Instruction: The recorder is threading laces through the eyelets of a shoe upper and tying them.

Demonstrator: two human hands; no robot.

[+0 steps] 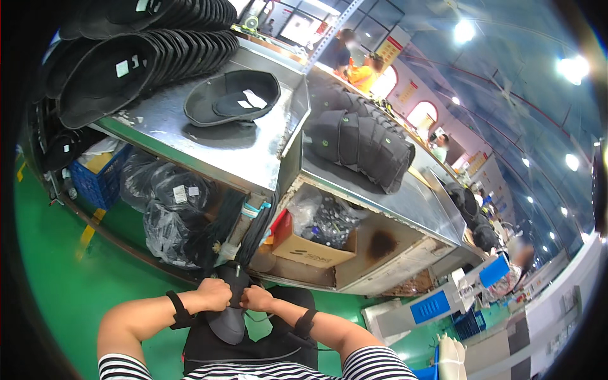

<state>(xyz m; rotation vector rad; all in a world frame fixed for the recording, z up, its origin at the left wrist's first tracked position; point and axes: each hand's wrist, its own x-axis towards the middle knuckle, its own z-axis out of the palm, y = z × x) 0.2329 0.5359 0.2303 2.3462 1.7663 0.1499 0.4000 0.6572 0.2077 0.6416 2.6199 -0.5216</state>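
Low in front of me, over my lap, I grip a dark fabric piece with a rounded grey end [227, 327], much like a cap's brim. My left hand [215, 294] is closed on its left edge. On the opposite edge, my right hand [256, 298] is closed too, with the fingertips pinching the dark material. The fists are close together, and the dark part runs up between them. A bundle of black cords [254, 237] hangs just beyond the hands, beside the bench leg.
A black oval shell [233, 98] lies on the metal bench [158, 130], near stacked black shells [107, 82]. Rolled black pieces [361, 142] rest on the right bench. Below are a cardboard box [313, 247], plastic-wrapped bundles [171, 215] and a blue crate [98, 177]. A grey-blue machine arm [430, 307] stands right.
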